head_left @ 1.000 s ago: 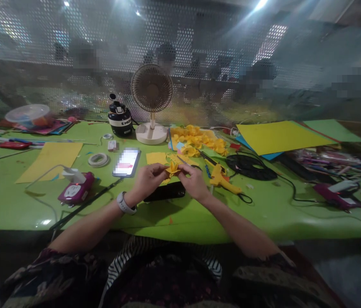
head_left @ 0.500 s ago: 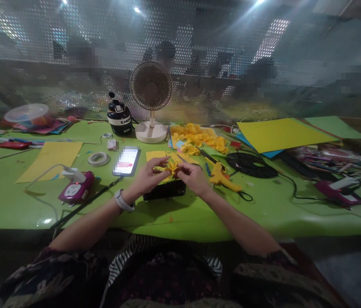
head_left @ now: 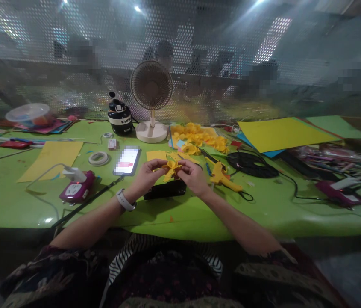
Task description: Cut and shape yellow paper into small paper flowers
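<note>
Both hands meet over the green table point(head_left: 13, 201) just above a black phone point(head_left: 164, 191). Between them is a small yellow paper flower point(head_left: 171, 167). My left hand point(head_left: 148, 176), with a white watch on its wrist, pinches the flower from the left. My right hand point(head_left: 193, 175) pinches it from the right with curled fingers. A pile of finished yellow paper flowers point(head_left: 198, 139) lies beyond, and a yellow glue gun point(head_left: 223, 176) rests just right of my right hand.
A lit phone point(head_left: 127, 161), a tape roll point(head_left: 98, 158), a purple power strip point(head_left: 75, 189), a small fan point(head_left: 151, 100) and a black jar point(head_left: 120, 119) stand left and behind. Yellow paper sheets point(head_left: 283, 133) lie at right, with a black cable coil point(head_left: 252, 164). A perforated screen backs the table.
The hands have kept the flower between them and turned it slightly; the left fingers closed in more on it. The view shifted only a little.
</note>
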A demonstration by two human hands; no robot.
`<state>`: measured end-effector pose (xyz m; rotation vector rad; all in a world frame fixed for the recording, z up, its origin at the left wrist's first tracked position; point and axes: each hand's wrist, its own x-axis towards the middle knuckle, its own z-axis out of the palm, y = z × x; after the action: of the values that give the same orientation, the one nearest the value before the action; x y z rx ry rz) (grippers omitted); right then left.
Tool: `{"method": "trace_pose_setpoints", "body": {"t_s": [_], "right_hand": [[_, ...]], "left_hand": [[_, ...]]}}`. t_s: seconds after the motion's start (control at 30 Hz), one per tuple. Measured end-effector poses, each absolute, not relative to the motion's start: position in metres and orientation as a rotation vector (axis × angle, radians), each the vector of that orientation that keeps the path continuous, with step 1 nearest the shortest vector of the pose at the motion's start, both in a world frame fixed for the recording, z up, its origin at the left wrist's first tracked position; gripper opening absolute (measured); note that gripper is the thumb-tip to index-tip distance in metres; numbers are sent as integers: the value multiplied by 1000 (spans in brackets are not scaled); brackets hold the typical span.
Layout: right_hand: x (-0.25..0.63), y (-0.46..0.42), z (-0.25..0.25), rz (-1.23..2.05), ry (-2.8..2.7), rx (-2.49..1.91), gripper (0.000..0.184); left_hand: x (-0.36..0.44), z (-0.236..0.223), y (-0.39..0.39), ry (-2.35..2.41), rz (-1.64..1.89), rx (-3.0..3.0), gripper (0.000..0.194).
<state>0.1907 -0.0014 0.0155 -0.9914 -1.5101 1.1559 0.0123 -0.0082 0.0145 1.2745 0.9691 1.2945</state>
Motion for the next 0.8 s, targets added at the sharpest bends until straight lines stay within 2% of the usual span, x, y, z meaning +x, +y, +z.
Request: {"method": "trace_pose_setpoints", "body": {"t_s": [0.4, 0.8], "right_hand": [[189, -8, 20, 1187, -1477, -1015, 34], [189, -8, 16, 1177, -1489, -942, 26]], "left_hand": [[18, 14, -12, 934, 1283, 1179, 26], [18, 15, -13, 906, 1294, 1204, 23]]}}
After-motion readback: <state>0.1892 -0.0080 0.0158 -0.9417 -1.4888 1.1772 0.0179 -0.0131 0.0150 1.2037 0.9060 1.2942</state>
